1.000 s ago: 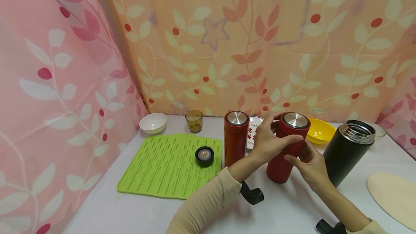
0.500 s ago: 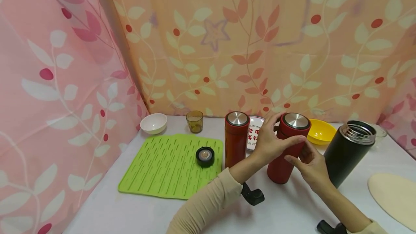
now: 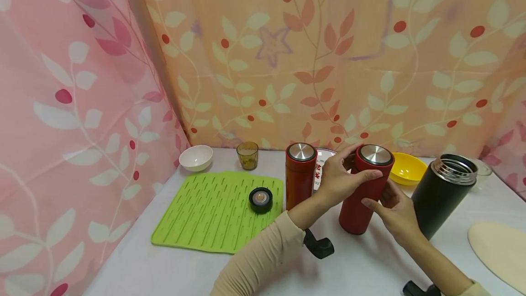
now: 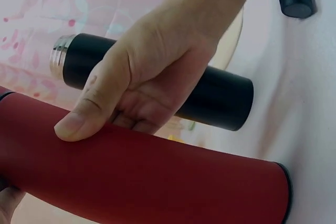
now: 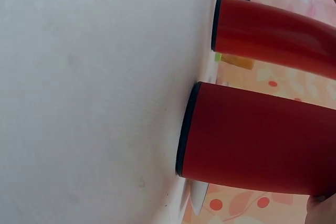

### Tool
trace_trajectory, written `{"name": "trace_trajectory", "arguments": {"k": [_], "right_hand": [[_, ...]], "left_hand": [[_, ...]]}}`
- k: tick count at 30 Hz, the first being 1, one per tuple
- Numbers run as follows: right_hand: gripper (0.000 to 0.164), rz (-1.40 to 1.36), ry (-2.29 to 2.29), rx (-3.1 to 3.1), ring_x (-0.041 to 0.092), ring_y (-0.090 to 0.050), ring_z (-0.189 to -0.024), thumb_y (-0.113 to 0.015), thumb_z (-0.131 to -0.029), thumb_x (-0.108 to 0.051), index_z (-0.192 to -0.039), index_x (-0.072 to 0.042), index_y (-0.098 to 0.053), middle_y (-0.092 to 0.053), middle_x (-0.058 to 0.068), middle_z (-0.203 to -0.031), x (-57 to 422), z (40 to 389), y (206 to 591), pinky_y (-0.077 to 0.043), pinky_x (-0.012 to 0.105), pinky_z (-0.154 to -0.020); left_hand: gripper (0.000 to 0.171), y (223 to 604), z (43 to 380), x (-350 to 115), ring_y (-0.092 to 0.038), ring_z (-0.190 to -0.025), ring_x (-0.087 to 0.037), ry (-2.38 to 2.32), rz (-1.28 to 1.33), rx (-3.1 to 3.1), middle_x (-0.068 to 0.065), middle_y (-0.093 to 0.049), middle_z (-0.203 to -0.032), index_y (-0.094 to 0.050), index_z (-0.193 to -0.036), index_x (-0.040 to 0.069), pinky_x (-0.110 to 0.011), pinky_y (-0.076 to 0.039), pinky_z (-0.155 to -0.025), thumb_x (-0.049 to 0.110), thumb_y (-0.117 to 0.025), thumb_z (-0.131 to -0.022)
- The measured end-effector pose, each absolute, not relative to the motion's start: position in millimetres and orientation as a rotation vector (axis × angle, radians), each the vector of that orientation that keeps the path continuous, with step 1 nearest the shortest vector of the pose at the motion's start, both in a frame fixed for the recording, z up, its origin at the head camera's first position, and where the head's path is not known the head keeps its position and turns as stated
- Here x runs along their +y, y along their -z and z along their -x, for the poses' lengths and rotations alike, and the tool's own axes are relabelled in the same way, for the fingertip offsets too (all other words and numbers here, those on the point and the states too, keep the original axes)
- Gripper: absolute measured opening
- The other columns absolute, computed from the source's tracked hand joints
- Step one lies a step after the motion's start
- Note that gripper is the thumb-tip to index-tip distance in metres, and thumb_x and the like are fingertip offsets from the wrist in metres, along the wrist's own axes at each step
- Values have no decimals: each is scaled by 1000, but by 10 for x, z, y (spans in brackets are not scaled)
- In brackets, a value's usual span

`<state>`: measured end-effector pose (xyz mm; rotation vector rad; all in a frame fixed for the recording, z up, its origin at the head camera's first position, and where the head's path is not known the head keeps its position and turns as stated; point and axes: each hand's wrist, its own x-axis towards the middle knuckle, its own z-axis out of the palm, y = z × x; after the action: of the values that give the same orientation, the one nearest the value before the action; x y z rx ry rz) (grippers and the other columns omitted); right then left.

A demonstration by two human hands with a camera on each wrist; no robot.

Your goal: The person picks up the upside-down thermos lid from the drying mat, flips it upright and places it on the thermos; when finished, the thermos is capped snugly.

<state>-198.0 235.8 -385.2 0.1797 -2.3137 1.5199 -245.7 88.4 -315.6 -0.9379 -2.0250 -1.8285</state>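
A dark red thermos flask [image 3: 361, 202] with a steel-topped lid [image 3: 376, 155] stands on the white table, leaning slightly right in the head view. My left hand [image 3: 343, 179] grips it near the lid from the left, thumb across the front. Lower down on the right side, my right hand [image 3: 396, 211] holds its body; the fingers behind the flask are hidden. In the left wrist view, the right thumb lies along the red wall of the flask [image 4: 157, 171]. The right wrist view shows the base of the flask [image 5: 247, 140] at the table.
A glossier orange-red flask [image 3: 299, 182] stands left, a lidless black flask [image 3: 439, 200] right. A black stopper [image 3: 260, 199] lies on the green mat [image 3: 205, 214]. Behind are a white bowl [image 3: 196, 159], amber glass [image 3: 248, 156] and yellow bowl [image 3: 408, 170]; a beige board [image 3: 501, 250] lies right.
Everything in the head view has shifted slightly down and right together. Both hands keep the same hold on the dark red flask.
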Motion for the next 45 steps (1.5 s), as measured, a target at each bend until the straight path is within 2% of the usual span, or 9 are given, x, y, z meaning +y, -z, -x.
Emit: {"name": "trace_trajectory", "arguments": {"k": [6, 14, 23, 28, 31, 38, 41, 45], "right_hand": [[68, -210, -1530, -2301, -16, -49, -100, -67, -83, -17, -142, -13, -33, -50, -26, -118, 2369, 1987, 3857, -40, 0, -82], [68, -194, -1482, -2312, -16, -48, -102, -67, -84, -18, -143, -17, -33, -53, -17, -125, 2369, 2003, 3841, -40, 1, -83], [68, -193, -1490, -2301, -16, -48, -102, -67, -83, -18, -142, -16, -34, -53, -17, -124, 2345, 2011, 3869, -40, 1, -83], [68, -170, -1474, -2321, -17, -48, -103, -67, -83, -21, -143, -17, -33, -54, -10, -128, 2339, 2012, 3877, -40, 2, -84], [68, -169, -1482, -2320, -17, -48, -102, -67, -83, -20, -143, -17, -33, -54, -11, -127, 2339, 2015, 3880, -40, 2, -84], [69, -159, -1488, -2327, -16, -48, -102, -67, -84, -20, -143, -17, -32, -53, -9, -130, 2341, 2000, 3893, -40, 3, -84], [70, -150, -1486, -2325, -15, -49, -103, -67, -83, -22, -143, -19, -32, -52, -5, -132, 2349, 2005, 3903, -41, 3, -84], [69, -124, -1526, -2288, -14, -49, -101, -68, -83, -19, -143, -19, -33, -53, -6, -129, 2367, 2021, 3916, -41, 1, -82]], "left_hand": [[63, 3158, 2466, 858, -60, -95, 3, 1842, 941, -2065, -3, -64, -116, -51, -130, 13, -11, -48, -83, 17, -77, -73], [60, 3030, 2388, 829, -59, -102, 0, 2014, 933, -2027, -7, -61, -122, -51, -130, 7, -12, -46, -87, 7, -75, -75], [59, 3107, 2459, 802, -55, -109, 2, 2206, 955, -1962, -5, -59, -125, -50, -131, 10, -12, -42, -93, 3, -72, -77], [56, 3016, 2330, 693, -52, -116, -6, 2024, 1009, -2020, -10, -55, -129, -46, -133, 4, -15, -40, -97, 3, -68, -81], [52, 3001, 2258, 605, -52, -119, -12, 1858, 1055, -2045, -12, -53, -129, -46, -132, 1, -19, -42, -98, 3, -64, -84], [40, 3234, 2132, 323, -55, -114, -8, 1609, 1135, -2154, -5, -58, -125, -51, -128, 7, -16, -45, -92, 9, -59, -89], [30, 3306, 2047, 146, -58, -109, -5, 1557, 1247, -2201, -5, -63, -116, -58, -120, 7, -16, -46, -91, 11, -58, -90], [16, 3382, 1996, -152, -60, -88, 0, 1524, 1367, -2323, -5, -69, -98, -66, -102, 6, -14, -50, -79, 14, -60, -89]]}}
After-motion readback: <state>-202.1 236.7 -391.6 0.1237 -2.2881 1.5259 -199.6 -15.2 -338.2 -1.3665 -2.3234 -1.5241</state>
